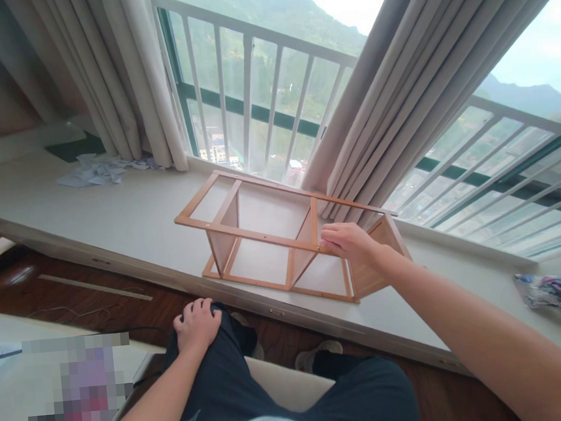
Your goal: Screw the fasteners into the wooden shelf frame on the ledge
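Note:
A wooden shelf frame lies on its side on the white window ledge, its shelf boards standing upright between two slatted side frames. My right hand is at the near upper rail, beside the joint with a shelf board. Its fingers are pinched together there; whatever sits between the fingertips is too small to make out. Small holes or screw heads dot the rails. My left hand rests on my left knee, fingers spread and lying over the dark trousers, holding nothing.
Torn white paper lies on the ledge at the left, by the curtain. A patterned bundle is at the far right. A white table with a blurred-out item stands at the lower left. Railings line the window.

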